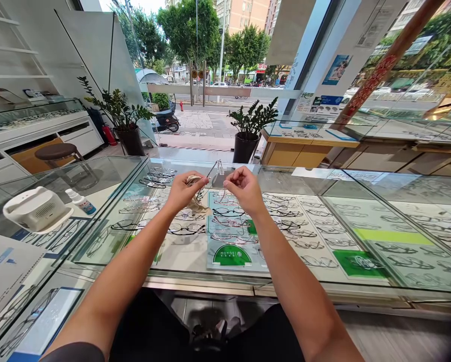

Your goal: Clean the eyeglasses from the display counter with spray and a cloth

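Note:
A pair of thin-framed eyeglasses (218, 174) is held up above the glass counter, between my two hands. My left hand (182, 193) is closed, pinching one temple of the eyeglasses, with a crumpled beige cloth (198, 205) bunched in the same hand and hanging below it. On the other side, my right hand (247, 191) is closed with thumb and fingertips pinched at the end of the other temple. Beneath both hands, rows of eyeglasses (188, 229) lie inside the glass display case (173, 275).
At the left on the counter stand a white device (37, 208) and a spray bottle (81, 202). Beyond the counter are two potted plants (130, 138) (247, 141) and a round stool (58, 152). A green sign (231, 255) lies among the displayed frames.

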The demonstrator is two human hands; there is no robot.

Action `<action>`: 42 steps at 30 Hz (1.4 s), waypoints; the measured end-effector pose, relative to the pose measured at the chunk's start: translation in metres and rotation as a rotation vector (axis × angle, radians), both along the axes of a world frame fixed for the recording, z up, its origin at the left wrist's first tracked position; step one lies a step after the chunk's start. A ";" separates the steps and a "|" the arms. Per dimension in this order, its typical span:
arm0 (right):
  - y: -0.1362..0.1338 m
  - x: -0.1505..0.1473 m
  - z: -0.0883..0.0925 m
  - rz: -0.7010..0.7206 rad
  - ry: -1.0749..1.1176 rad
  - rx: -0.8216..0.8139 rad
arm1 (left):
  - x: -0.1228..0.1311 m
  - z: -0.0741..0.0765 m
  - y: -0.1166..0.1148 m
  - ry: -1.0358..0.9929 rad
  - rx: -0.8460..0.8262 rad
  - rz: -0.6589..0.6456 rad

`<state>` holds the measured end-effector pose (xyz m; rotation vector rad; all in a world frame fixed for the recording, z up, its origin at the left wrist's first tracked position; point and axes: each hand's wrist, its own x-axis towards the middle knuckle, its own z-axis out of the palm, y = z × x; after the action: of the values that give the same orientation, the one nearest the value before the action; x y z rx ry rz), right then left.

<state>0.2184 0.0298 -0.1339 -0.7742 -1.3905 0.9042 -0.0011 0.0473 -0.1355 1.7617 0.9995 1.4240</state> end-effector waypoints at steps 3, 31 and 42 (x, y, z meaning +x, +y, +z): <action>0.000 0.002 0.001 -0.017 0.001 0.008 | 0.000 0.001 0.000 -0.003 0.009 0.011; -0.014 -0.036 -0.019 -0.004 -0.077 0.065 | 0.007 0.002 -0.005 -0.088 0.046 0.108; -0.001 -0.015 -0.011 -0.117 -0.063 0.075 | 0.005 0.000 -0.003 0.007 0.040 0.059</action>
<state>0.2030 0.0288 -0.1453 -0.8235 -1.4109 0.7387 0.0040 0.0440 -0.1353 1.7804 1.0416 1.4847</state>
